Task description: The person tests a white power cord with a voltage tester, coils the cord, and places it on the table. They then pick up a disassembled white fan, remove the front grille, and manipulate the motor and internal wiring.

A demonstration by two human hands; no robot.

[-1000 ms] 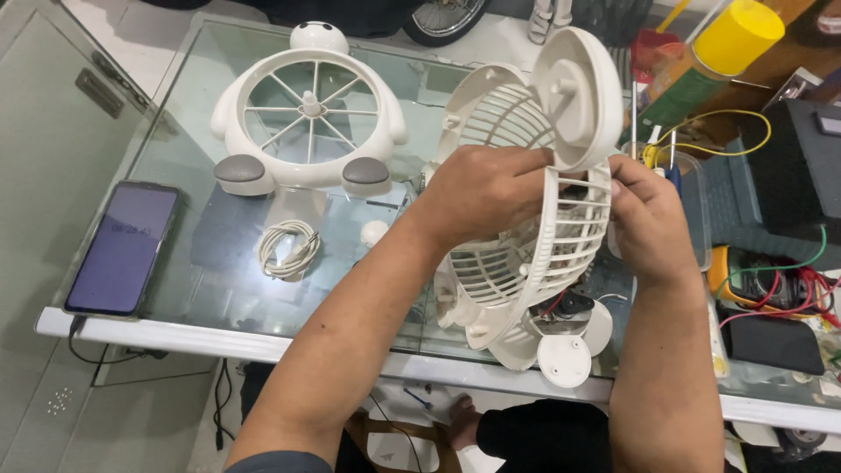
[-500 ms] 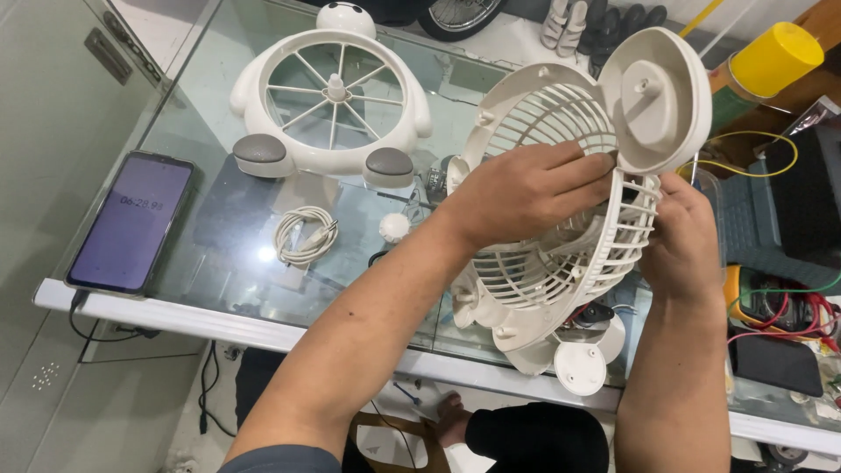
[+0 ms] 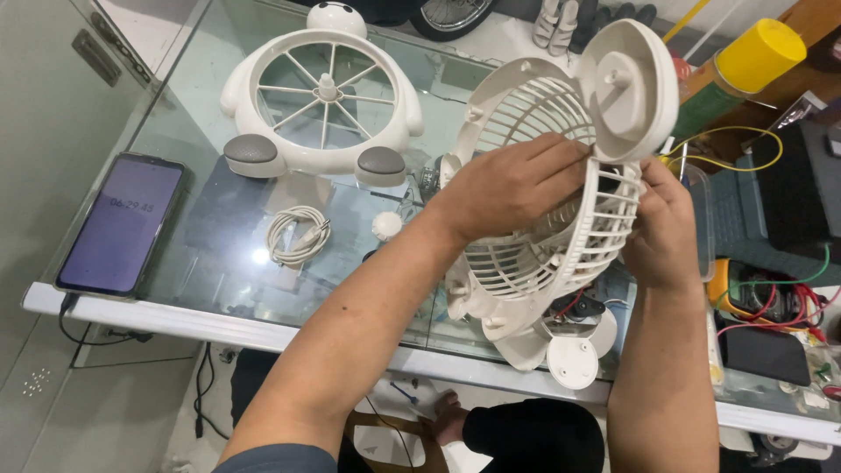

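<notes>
Both my hands hold a white plastic fan cage [image 3: 534, 254] tilted above the glass table [image 3: 201, 263]. My left hand [image 3: 512, 188] lies across the ribs inside the cage and grips them. My right hand [image 3: 661, 228] clasps the cage's right rim from outside. A round white motor housing [image 3: 631, 79] sticks up at the cage's top right. Wires and a small round white foot [image 3: 572, 361] hang below the cage.
A white front fan cover with grey feet [image 3: 320, 96] lies at the far left. A coiled white cable [image 3: 296, 235] and a small white knob [image 3: 386, 225] rest mid-table. A phone [image 3: 121, 225] sits at the left edge. A yellow-capped can [image 3: 745, 61] and tangled wires [image 3: 771, 298] crowd the right.
The cage has been turned and lifted slightly in my hands, with the motor housing now higher. My left hand has spread further across the ribs.
</notes>
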